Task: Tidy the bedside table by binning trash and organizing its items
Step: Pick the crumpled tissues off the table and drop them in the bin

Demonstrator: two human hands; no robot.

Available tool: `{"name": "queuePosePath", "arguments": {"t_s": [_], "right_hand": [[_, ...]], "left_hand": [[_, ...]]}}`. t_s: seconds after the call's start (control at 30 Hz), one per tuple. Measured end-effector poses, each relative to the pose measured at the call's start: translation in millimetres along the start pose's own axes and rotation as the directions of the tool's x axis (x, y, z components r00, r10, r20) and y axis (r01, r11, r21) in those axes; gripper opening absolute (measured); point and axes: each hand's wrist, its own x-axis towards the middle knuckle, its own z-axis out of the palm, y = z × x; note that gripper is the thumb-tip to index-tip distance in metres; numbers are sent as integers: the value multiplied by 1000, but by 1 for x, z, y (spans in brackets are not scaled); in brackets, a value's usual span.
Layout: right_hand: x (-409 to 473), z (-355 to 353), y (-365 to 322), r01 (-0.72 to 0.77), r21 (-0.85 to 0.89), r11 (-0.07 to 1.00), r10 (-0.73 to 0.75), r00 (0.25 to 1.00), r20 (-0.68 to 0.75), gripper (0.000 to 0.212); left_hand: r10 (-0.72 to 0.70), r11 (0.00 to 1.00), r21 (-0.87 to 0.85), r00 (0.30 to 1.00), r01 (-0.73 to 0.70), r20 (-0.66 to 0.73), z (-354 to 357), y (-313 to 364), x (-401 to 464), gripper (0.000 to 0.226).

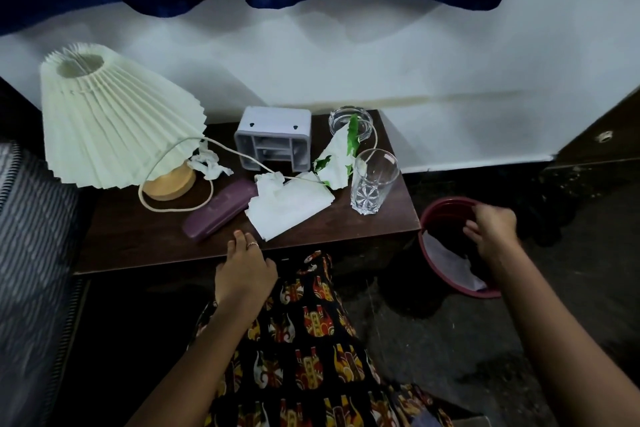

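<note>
— Where do the hands sit relative to the trash?

— The left hand (244,265) rests at the near edge of the dark wooden surface (145,239), fingers loosely curled and holding nothing; its fingertips lie just short of the large flat white tissue (289,208). The right hand (493,230) hangs over the red bin (450,276) on the floor, off the surface's right side, fingers loosely spread and empty. A white paper (450,263) lies inside the bin below it.

— And the count?

— On the surface, three paper pieces: that flat tissue, a small crumpled tissue (209,165) by the lamp base, and a green-and-white wrapper (337,158) leaning between the ashtray and the glass. Then one each: a pleated lamp (110,118), tilted with its cord (173,208) looped forward; a purple case (220,210) touching the flat tissue's left side; a grey organizer (273,139) lying on its side; a glass ashtray (349,123) at the back; and a clear drinking glass (372,182) upright near the right edge.

— Room to move?

— The front left strip of the surface is bare. The bin stands just beside the right front corner, and a striped bed (31,218) borders the left side.
</note>
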Motion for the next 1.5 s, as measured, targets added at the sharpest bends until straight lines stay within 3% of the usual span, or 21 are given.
{"name": "queuePosePath", "arguments": {"t_s": [0.13, 0.23, 0.3, 0.37, 0.47, 0.6, 0.67, 0.87, 0.97, 1.13, 1.27, 1.37, 1.5], "right_hand": [[-28, 46, -66, 317, -12, 948, -310, 935, 172, 38], [-65, 85, -116, 572, -69, 818, -532, 796, 290, 19], [-84, 113, -135, 693, -166, 701, -612, 705, 357, 21], [-97, 140, -146, 758, -304, 577, -586, 643, 493, 27], [-104, 170, -144, 754, -459, 469, -343, 635, 693, 29], [-101, 188, -133, 724, -618, 308, -242, 687, 685, 35], [-101, 193, -129, 714, -643, 278, -218, 699, 682, 37], [-94, 208, -117, 741, -657, 140, -213, 671, 711, 37], [-102, 203, -118, 758, -626, 181, -231, 652, 722, 23], [-114, 183, -138, 736, -577, 354, -298, 674, 676, 35], [-118, 152, -153, 780, -406, 476, -445, 612, 653, 39], [-115, 119, -161, 779, -285, 558, -561, 608, 562, 41], [-94, 75, -161, 719, -109, 686, -625, 659, 419, 43]], "left_hand": [[7, 1000, -18, 1000, -7, 2, -1, -1, -1, 66], [25, 999, -26, 1000, -25, -8, -3, -1, -2, 66], [26, 999, -27, 1000, -26, -1, -5, -1, -3, 65], [28, 999, -34, 1000, -28, 3, -5, -2, -2, 65], [31, 998, -60, 999, -31, 12, -5, -3, -1, 64], [38, 997, -62, 999, -38, -1, -4, -5, 0, 64], [38, 998, -59, 999, -38, -1, -3, -6, 1, 63], [33, 998, -47, 999, -34, -3, -3, -4, 2, 62], [35, 998, -46, 999, -35, -4, -3, -4, 2, 62], [29, 999, -43, 1000, -29, 5, -5, -4, 0, 63], [28, 999, -39, 1000, -28, 14, -7, -3, -1, 64], [34, 999, -32, 999, -34, 7, -8, -3, -3, 64], [43, 999, -26, 999, -43, 6, -7, -5, -4, 65]]}}
